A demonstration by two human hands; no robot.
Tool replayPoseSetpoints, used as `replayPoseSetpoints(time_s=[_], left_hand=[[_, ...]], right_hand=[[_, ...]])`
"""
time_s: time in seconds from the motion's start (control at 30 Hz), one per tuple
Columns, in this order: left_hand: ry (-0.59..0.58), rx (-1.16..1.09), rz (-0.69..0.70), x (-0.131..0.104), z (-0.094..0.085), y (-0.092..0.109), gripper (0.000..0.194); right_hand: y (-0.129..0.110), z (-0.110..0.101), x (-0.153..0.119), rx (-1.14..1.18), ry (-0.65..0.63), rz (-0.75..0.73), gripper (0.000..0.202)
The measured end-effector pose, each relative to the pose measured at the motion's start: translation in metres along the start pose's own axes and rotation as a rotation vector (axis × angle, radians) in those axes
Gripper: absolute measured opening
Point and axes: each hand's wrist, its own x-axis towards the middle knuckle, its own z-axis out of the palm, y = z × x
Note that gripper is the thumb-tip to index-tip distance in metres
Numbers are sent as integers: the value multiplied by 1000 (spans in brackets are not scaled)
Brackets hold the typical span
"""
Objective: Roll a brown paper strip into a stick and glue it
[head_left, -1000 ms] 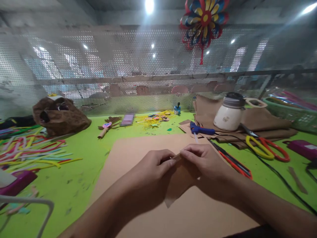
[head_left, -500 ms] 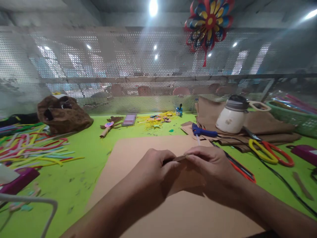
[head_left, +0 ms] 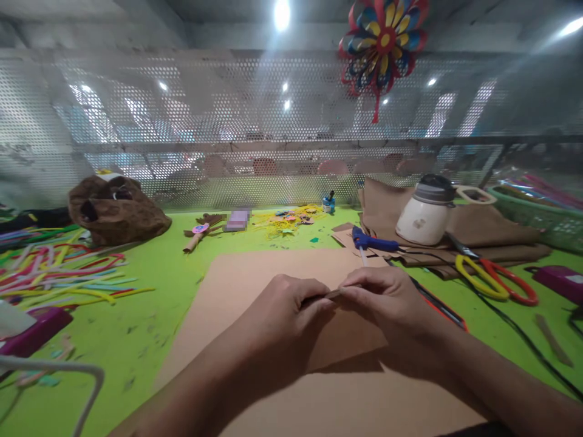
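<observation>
Both hands meet above the middle of a tan board [head_left: 237,273] on the green table. Between my left hand [head_left: 296,300] and my right hand [head_left: 382,294], a piece of brown paper [head_left: 334,294] is pinched by thumbs and fingers, its narrow edge showing at the fingertips. The hands cover much of it, and a shadow falls on the board below. Just beyond my right hand lies a blue glue gun [head_left: 376,243]. A utility knife with an orange and black handle [head_left: 441,306] rests beside the right wrist, partly hidden.
Scissors with yellow and orange handles [head_left: 510,282], folded brown paper [head_left: 492,221] and a white jar [head_left: 423,212] stand or lie to the right. Coloured strips [head_left: 68,273] and a brown cloth bundle [head_left: 118,209] are on the left. A perforated screen [head_left: 218,121] rises behind.
The hands have shifted slightly, and the brown paper's edge between the fingertips has tilted a little. The shadow under the hands has changed shape. Both hands keep their hold.
</observation>
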Motion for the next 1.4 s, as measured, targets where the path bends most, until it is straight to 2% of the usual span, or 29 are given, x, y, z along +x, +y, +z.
replayPoseSetpoints(time_s=[0.1,0.23,0.4,0.47,0.6,0.73,0.87,1.03,1.17,1.23,1.3,1.4], left_hand=[[20,20,-26,-1,5,-10,36],[94,85,-93,-3,9,-21,42],[-39,61,-37,1,2,-22,33],[-79,68,-43,4,1,-23,33],[-38,100,-95,3,6,-21,42],[7,116,-115,-1,14,-17,41],[-12,-50,-101,2,18,-22,39],[-116,-180,-120,14,10,-36,28],[-191,-508,-193,19,6,-42,26],[-173,-691,-246,19,7,-45,28],[-150,-809,-294,19,8,-46,30],[-173,-862,-311,19,6,-46,29]], right_hand=[[6,-4,2,-28,64,-13,19],[7,-11,9,-2,79,68,25],[-5,-13,10,84,-67,219,28],[-9,-11,7,92,-85,252,29],[-7,-6,3,59,-25,154,27],[-1,-9,5,-34,-13,69,29],[-2,-11,8,-81,-40,89,32],[-7,-8,12,-120,-33,137,37],[-5,-12,17,-73,46,124,41],[0,-16,19,3,79,132,43],[4,-21,21,74,90,115,42],[4,-28,20,68,56,51,28]])
